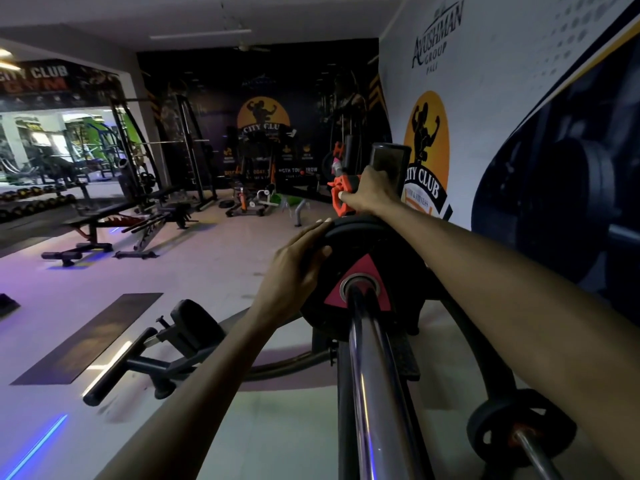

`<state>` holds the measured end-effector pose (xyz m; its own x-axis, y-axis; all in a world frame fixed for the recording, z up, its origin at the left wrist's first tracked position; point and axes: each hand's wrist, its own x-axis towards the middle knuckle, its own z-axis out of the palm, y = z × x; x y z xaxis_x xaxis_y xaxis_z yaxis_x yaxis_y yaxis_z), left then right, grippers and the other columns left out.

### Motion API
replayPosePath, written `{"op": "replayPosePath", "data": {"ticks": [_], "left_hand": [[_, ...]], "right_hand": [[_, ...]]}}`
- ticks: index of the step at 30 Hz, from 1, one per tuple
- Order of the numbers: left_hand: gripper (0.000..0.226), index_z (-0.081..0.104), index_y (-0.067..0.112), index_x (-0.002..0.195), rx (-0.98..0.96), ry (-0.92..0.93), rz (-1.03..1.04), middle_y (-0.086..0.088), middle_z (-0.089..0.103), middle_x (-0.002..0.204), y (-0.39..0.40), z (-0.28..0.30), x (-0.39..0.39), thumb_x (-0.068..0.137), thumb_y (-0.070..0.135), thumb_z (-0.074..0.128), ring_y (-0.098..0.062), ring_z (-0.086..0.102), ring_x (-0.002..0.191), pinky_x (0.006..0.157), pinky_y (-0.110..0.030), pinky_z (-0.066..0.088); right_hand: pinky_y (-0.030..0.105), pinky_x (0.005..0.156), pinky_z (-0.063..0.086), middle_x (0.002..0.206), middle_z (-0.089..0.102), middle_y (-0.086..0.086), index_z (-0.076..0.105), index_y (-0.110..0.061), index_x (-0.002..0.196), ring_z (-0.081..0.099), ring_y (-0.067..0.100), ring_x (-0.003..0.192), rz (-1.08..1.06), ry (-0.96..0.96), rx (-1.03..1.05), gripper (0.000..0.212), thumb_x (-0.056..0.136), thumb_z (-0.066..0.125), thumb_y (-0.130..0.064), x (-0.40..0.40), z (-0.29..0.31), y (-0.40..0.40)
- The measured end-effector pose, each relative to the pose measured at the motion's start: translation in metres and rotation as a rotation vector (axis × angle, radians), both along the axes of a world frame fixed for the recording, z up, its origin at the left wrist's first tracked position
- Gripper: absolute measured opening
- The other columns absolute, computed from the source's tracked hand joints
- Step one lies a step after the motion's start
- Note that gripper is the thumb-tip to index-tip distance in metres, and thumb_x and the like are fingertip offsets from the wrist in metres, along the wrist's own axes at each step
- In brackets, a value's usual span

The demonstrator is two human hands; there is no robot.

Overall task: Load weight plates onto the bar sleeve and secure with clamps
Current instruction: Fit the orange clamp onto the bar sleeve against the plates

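A chrome bar sleeve [363, 368] runs away from me up the middle of the view. A black weight plate [394, 258] with a red triangle around its hub sits on the sleeve. My left hand [298, 268] grips the plate's left rim. My right hand [370, 194] reaches past the plate's top and holds an orange clamp [337, 195] beyond it. Whether the clamp is around a bar there is hidden by the plate and hand.
The printed wall [519, 98] stands close on the right. A second bar with a small black plate [519, 427] lies at lower right. Black machine arms and pads [187, 327] sit low on the left, a dark mat [90, 337] beyond them. Benches and racks [145, 202] fill the far room.
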<state>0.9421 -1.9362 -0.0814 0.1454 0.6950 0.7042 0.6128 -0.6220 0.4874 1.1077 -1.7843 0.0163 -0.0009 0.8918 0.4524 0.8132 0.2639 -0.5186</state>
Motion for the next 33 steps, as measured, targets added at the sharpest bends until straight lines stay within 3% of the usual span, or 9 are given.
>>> {"op": "replayPosePath", "data": {"ticks": [3, 9, 13, 16, 19, 23, 27, 29, 33], "left_hand": [[0.051, 0.045, 0.024, 0.154, -0.012, -0.003, -0.006, 0.001, 0.051, 0.153, -0.002, 0.003, 0.0, 0.104, 0.022, 0.055, -0.002, 0.048, 0.13, 0.107, -0.034, 0.053], [0.049, 0.048, 0.022, 0.152, 0.005, -0.003, 0.031, 0.001, 0.057, 0.148, -0.006, 0.006, 0.005, 0.103, 0.017, 0.057, 0.0, 0.051, 0.126, 0.099, -0.008, 0.046], [0.049, 0.049, 0.022, 0.151, 0.005, -0.007, 0.043, 0.0, 0.06, 0.145, -0.008, 0.008, 0.008, 0.103, 0.016, 0.056, -0.005, 0.054, 0.125, 0.103, -0.026, 0.052], [0.049, 0.05, 0.023, 0.151, -0.009, -0.015, 0.063, 0.001, 0.064, 0.14, -0.009, 0.01, 0.009, 0.103, 0.016, 0.056, -0.004, 0.058, 0.119, 0.093, -0.013, 0.051], [0.049, 0.05, 0.023, 0.151, -0.021, -0.022, 0.049, 0.0, 0.064, 0.139, -0.01, 0.01, 0.009, 0.103, 0.015, 0.056, -0.007, 0.06, 0.119, 0.094, -0.02, 0.054], [0.049, 0.05, 0.023, 0.15, -0.025, -0.019, 0.042, 0.0, 0.065, 0.138, -0.008, 0.01, 0.007, 0.102, 0.015, 0.057, -0.011, 0.062, 0.121, 0.097, -0.033, 0.058], [0.049, 0.05, 0.024, 0.15, -0.019, -0.01, 0.033, 0.0, 0.067, 0.135, -0.005, 0.01, 0.004, 0.102, 0.017, 0.058, -0.011, 0.064, 0.118, 0.093, -0.026, 0.058], [0.049, 0.049, 0.024, 0.151, -0.022, 0.0, 0.027, 0.0, 0.068, 0.133, -0.006, 0.011, 0.003, 0.103, 0.019, 0.058, -0.011, 0.065, 0.115, 0.089, -0.023, 0.059], [0.048, 0.05, 0.023, 0.15, -0.035, -0.001, 0.021, -0.001, 0.068, 0.134, -0.005, 0.012, 0.001, 0.103, 0.02, 0.058, -0.013, 0.066, 0.118, 0.091, -0.027, 0.06]], "right_hand": [[0.033, 0.06, 0.049, 0.097, 0.068, 0.011, 0.066, -0.008, 0.092, 0.064, 0.026, 0.077, -0.016, 0.04, 0.007, 0.034, 0.086, 0.076, -0.041, 0.003, 0.002, -0.003], [0.031, 0.066, 0.048, 0.12, 0.064, 0.018, 0.068, -0.004, 0.105, 0.068, 0.032, 0.098, -0.056, 0.111, 0.0, 0.044, 0.085, 0.078, -0.042, -0.001, 0.003, -0.013], [0.03, 0.066, 0.045, 0.124, 0.061, 0.018, 0.067, -0.004, 0.111, 0.067, 0.032, 0.102, -0.068, 0.144, -0.006, 0.048, 0.084, 0.08, -0.04, -0.001, 0.004, -0.015], [0.029, 0.059, 0.045, 0.119, 0.057, 0.014, 0.065, -0.003, 0.115, 0.065, 0.028, 0.092, -0.059, 0.17, -0.045, 0.055, 0.079, 0.085, -0.039, -0.001, 0.009, -0.018], [0.025, 0.045, 0.045, 0.111, 0.065, 0.012, 0.069, -0.003, 0.106, 0.07, 0.026, 0.079, -0.092, 0.21, -0.069, 0.061, 0.068, 0.091, -0.044, -0.003, 0.011, -0.012], [0.035, 0.055, 0.061, 0.107, 0.067, 0.015, 0.069, -0.002, 0.099, 0.073, 0.031, 0.08, -0.126, 0.269, -0.088, 0.064, 0.061, 0.094, -0.046, -0.01, 0.013, -0.01], [0.041, 0.067, 0.065, 0.102, 0.067, 0.009, 0.062, -0.008, 0.092, 0.073, 0.029, 0.081, -0.061, 0.379, -0.137, 0.064, 0.056, 0.092, -0.051, -0.013, 0.019, 0.01], [0.04, 0.067, 0.065, 0.105, 0.073, 0.01, 0.065, -0.01, 0.104, 0.073, 0.024, 0.082, 0.019, 0.365, -0.174, 0.079, 0.046, 0.085, -0.061, -0.014, 0.016, 0.042], [0.04, 0.057, 0.065, 0.092, 0.076, 0.013, 0.067, -0.004, 0.104, 0.077, 0.023, 0.07, 0.106, 0.364, -0.14, 0.064, 0.062, 0.09, -0.046, -0.022, 0.037, -0.002]]}}
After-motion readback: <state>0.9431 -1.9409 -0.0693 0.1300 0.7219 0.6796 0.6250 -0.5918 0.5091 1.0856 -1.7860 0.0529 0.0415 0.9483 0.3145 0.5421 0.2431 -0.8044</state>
